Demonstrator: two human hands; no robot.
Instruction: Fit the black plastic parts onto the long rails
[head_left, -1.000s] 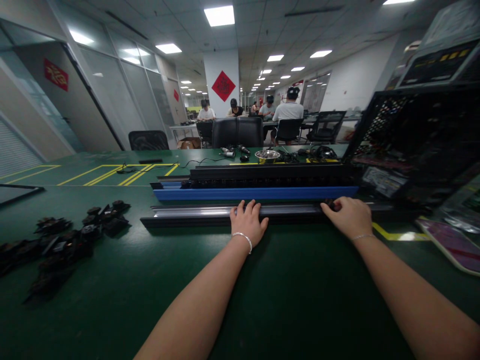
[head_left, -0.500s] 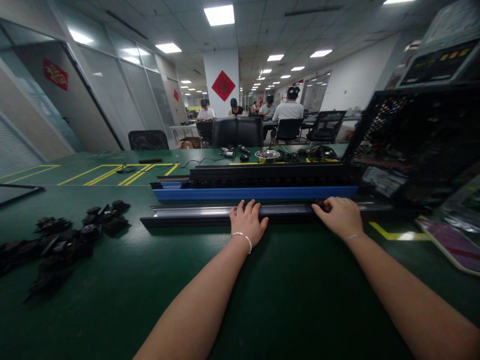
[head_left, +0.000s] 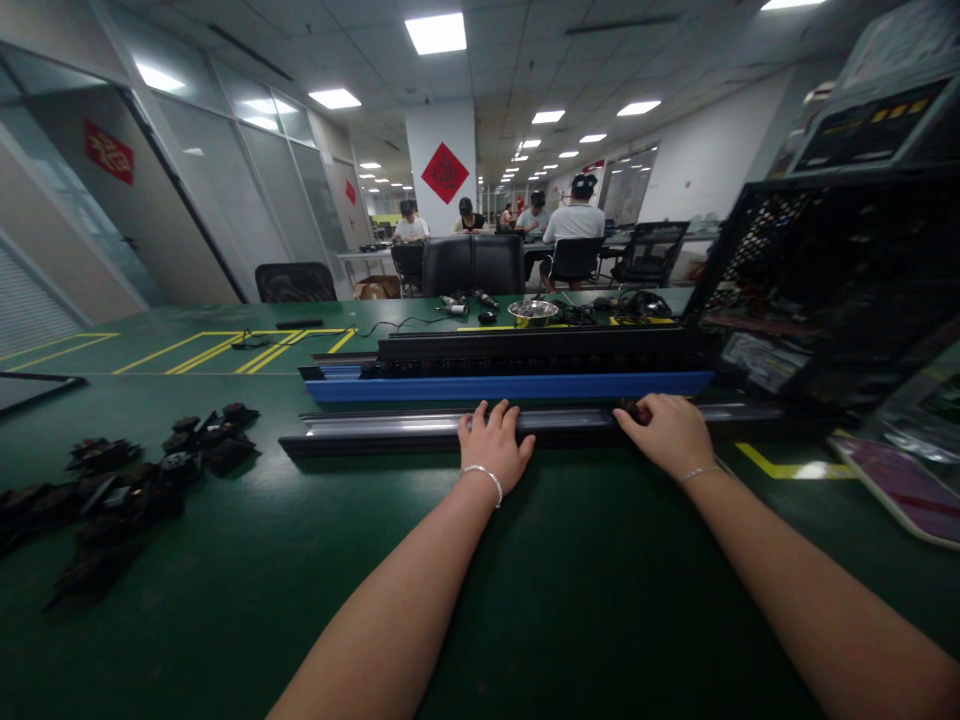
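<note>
A long black channel rail (head_left: 375, 440) with a shiny inner face lies crosswise on the green table. My left hand (head_left: 495, 445) rests on its middle, fingers spread over the channel. Farther right, my right hand (head_left: 670, 435) is closed around a small dark part (head_left: 628, 408) set at the channel; most of this part is hidden by the fingers. Just behind the rail lies a blue bar (head_left: 510, 386), with more black rails (head_left: 540, 346) stacked behind it.
Several small black parts (head_left: 180, 455) lie in a heap at the left. At the right stands a black perforated case (head_left: 810, 270), a purple-faced pad (head_left: 896, 480) near it. A metal bowl (head_left: 532, 312) and cables (head_left: 645, 304) lie at the back. People sit at farther tables.
My right hand has slid a little to the left along the rail with the small dark part. The left hand stays in place on the rail.
</note>
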